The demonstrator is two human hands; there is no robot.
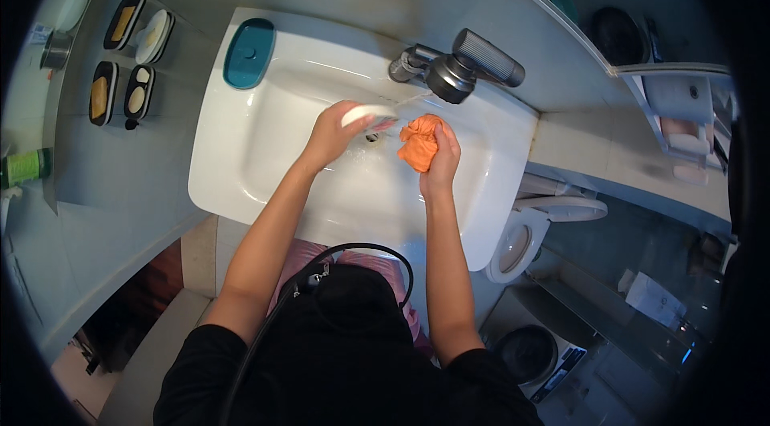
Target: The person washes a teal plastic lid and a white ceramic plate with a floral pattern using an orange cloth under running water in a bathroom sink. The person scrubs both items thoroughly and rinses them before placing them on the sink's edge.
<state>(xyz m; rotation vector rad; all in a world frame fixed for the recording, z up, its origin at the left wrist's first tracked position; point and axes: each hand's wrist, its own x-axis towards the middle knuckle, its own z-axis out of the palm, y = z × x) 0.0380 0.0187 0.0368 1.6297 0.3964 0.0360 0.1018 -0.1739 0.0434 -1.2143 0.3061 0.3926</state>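
Note:
My left hand (329, 136) grips a small white rounded object (363, 114), perhaps a dish or lid, tilted on its side over the washbasin (261, 149). Fingers cover part of it, and its exact kind is unclear. A crumpled orange cloth (419, 143) is bunched in my right hand (444, 160), a little to the right of the white object and apart from it. From the dark grey faucet (452, 80), a thin stream of water (414, 99) runs towards the white object. Below it shows the drain hole (372, 138).
A teal tray (249, 54) sits on the basin's back left corner. Wall holders (125, 20) with soaps and dishes hang at left. A toilet (516, 245) stands right of the basin, near an appliance with a round dark door (526, 355). A mirror cabinet edge (559, 14) juts in above.

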